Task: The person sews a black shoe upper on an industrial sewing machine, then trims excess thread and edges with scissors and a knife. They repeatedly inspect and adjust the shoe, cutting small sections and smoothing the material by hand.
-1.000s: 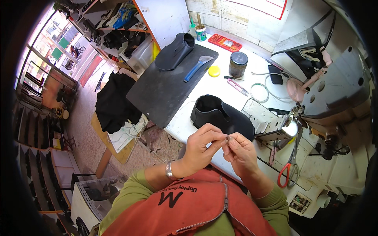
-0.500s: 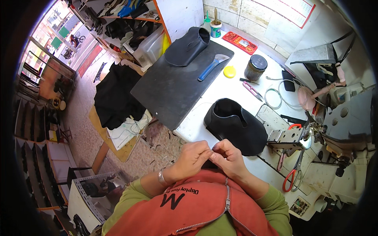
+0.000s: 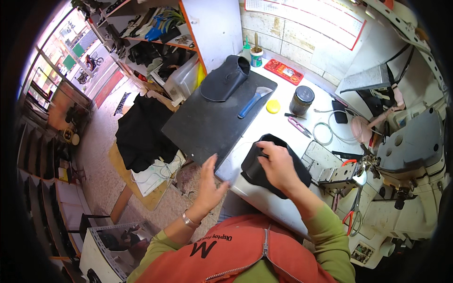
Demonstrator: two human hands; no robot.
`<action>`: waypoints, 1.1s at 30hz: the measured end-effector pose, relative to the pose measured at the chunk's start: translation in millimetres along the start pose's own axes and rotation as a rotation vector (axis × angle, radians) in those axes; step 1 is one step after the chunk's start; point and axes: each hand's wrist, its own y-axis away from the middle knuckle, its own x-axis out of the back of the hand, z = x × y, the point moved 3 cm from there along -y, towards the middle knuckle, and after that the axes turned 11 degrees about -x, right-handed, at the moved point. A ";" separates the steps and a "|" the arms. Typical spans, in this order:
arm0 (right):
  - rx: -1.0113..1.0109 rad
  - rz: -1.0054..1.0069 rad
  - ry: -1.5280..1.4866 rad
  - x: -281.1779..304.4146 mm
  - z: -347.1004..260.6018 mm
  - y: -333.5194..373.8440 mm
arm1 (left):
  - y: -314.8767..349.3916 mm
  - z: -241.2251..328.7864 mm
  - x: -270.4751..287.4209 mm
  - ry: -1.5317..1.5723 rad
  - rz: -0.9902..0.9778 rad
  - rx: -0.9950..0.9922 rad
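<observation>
A black shoe upper [image 3: 298, 166] lies on the white worktable in front of me, its collar opening facing away. My right hand [image 3: 279, 169] is over it, thumb and fingers apart near the collar edge; whether the fingertips touch it I cannot tell. My left hand [image 3: 207, 188] hangs free off the near table edge, fingers spread, holding nothing. A second black shoe upper [image 3: 224, 80] rests on the dark cutting board [image 3: 203, 125]. Near it on the board lies a blue-handled knife [image 3: 251, 104].
A sewing machine [image 3: 410, 146] stands at the right, orange-handled scissors [image 3: 353, 214] beside it. Farther back are pink thread snips [image 3: 299, 126], a dark jar [image 3: 302, 100], a yellow disc [image 3: 272, 106] and a red box [image 3: 283, 71]. Black cloth [image 3: 144, 132] is piled at the left.
My hands, which were together at the table's near edge, have parted. The right moved forward over the near shoe upper; the left moved left and its fingers opened. The view has shifted slightly.
</observation>
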 end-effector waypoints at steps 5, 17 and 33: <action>-0.134 -0.371 -1.026 53.1 -23.8 12.6 | -34.3 53.4 0.9 0.265 0.014 -0.387; 0.299 -0.004 -0.208 69.3 7.2 57.4 | -34.0 107.0 -10.5 0.266 0.446 -0.313; -0.329 -0.065 -1.002 -25.4 33.4 95.2 | -12.7 138.2 -33.6 -0.357 0.501 -0.914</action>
